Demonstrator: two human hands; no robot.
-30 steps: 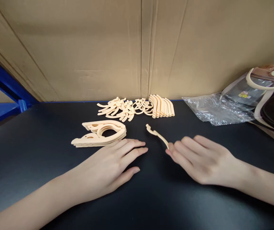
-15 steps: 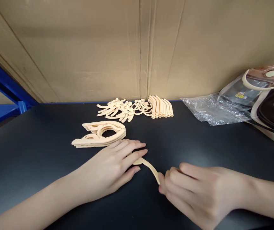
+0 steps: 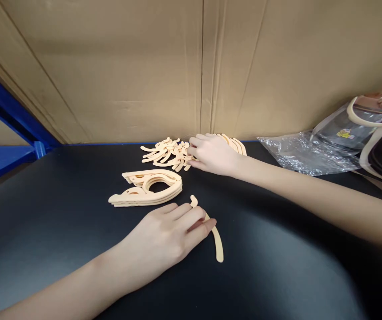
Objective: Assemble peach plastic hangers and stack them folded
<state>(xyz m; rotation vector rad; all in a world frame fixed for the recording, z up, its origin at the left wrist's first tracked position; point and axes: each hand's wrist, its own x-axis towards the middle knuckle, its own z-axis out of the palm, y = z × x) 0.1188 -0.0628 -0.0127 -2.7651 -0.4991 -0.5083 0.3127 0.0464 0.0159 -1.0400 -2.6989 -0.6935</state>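
My left hand [image 3: 167, 233] lies on the black table [image 3: 60, 231] with its fingers pressing down on a curved peach plastic arm piece [image 3: 215, 240]. Just beyond it sits a stack of assembled peach hanger bodies [image 3: 147, 190]. My right hand [image 3: 212, 153] reaches to the back of the table, fingers curled into a loose pile of small peach hook pieces [image 3: 166, 153]. Behind that hand a row of curved arm pieces [image 3: 237, 146] stands on edge, partly hidden by it.
A cardboard wall [image 3: 177, 66] closes off the back of the table. Crumpled clear plastic wrap [image 3: 300, 153] lies at the back right beside a brown and cream bag [image 3: 380, 133]. A blue metal frame [image 3: 7, 129] runs along the left.
My right hand let go of the curved arm piece and moved forward to the hook pile at the back. My left hand now holds that piece down on the table.
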